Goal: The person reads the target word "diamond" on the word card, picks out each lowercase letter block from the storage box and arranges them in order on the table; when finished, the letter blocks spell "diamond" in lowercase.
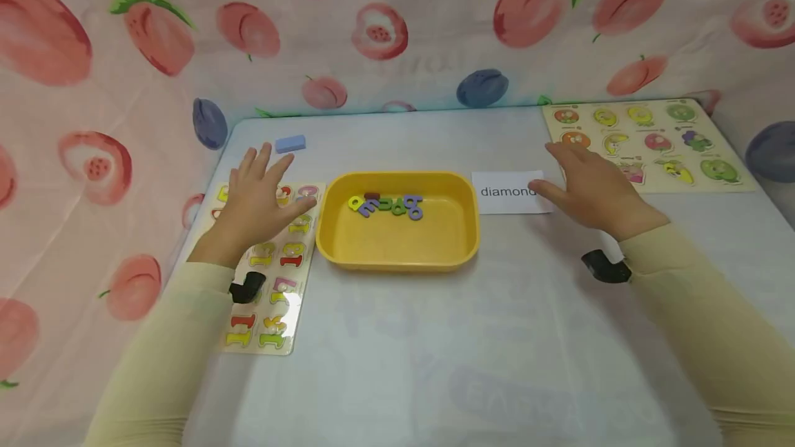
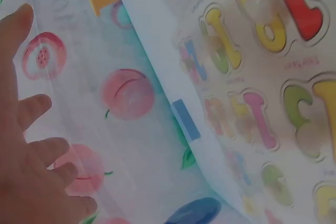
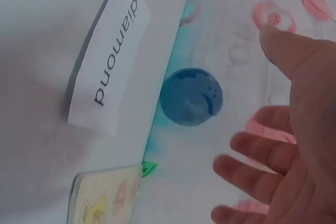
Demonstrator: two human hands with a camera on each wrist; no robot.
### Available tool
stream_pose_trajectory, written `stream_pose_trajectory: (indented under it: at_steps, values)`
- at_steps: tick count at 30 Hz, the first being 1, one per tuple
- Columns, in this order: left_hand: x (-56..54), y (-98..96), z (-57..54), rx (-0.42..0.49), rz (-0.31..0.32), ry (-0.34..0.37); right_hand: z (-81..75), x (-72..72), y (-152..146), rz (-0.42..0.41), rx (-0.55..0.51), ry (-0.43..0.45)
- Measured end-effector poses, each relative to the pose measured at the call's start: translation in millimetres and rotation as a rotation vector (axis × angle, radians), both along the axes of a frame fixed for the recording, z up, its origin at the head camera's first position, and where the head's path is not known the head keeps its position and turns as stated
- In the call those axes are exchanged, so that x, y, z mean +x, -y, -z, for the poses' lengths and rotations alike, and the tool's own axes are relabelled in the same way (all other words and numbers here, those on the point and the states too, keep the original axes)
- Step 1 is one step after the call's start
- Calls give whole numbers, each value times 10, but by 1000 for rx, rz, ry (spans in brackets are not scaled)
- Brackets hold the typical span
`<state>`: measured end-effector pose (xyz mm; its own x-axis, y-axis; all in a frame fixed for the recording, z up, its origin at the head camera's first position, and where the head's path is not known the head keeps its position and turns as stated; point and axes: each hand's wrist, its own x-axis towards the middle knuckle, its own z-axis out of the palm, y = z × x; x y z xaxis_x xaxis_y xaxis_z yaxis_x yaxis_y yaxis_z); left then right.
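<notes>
My left hand [image 1: 253, 199], fingers spread, is over the number puzzle board [image 1: 263, 254] and holds nothing; its spread fingers also show in the left wrist view. My right hand [image 1: 593, 188], fingers extended and thumb apart, hovers between a white card [image 1: 509, 202] printed "diamond" and the fruit puzzle board [image 1: 671, 147]. Its thumb overlaps the card's right end in the head view. Between the hands stands a yellow tray [image 1: 397, 254]. Several coloured letters lie toward its back, among them a yellow letter [image 1: 355, 203] and a purple letter [image 1: 413, 207].
A small blue block [image 1: 290, 143] lies at the back left of the white table [image 1: 435, 350]. Fruit-printed cloth [image 1: 379, 81] hangs behind the table and along its left side. Black wrist straps [image 1: 605, 266] show below both hands.
</notes>
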<state>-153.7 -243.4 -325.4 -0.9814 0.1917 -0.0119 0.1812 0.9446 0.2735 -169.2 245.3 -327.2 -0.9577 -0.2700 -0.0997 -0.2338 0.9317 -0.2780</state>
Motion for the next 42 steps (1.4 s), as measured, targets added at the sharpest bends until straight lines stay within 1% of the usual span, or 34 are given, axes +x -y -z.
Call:
stream_pose_trajectory:
  at_steps: [3, 5, 8, 12, 15, 19, 24, 26, 33, 38, 42]
  values:
    - [20, -2, 28, 52, -15, 14, 1, -6, 98, -21, -34, 13]
    - [33, -1, 51, 93, -29, 36, 6, -6, 162, -40, -60, 8]
    - [62, -8, 82, 145, -48, 82, 24, -3, 266, -66, -97, -5]
    - [97, -24, 134, 194, -45, 149, 54, 0, 413, -90, -134, 6]
    - [105, -30, 198, 233, -6, 168, 71, -3, 526, -123, -165, 5]
    - [118, -35, 277, 283, 45, 177, 87, -4, 684, -165, -198, -13]
    - [156, -62, 301, 310, 54, 202, 122, -21, 890, -218, -238, -58]
    - [165, -71, 320, 316, 51, 214, 138, -27, 968, -241, -249, -62]
    - [200, -100, 401, 347, 46, 257, 208, 8, 1194, -284, -265, 18]
    - [219, -103, 455, 359, 29, 269, 247, 27, 1340, -319, -287, 37]
    - [231, -95, 486, 364, 19, 276, 280, 17, 1453, -346, -283, 39]
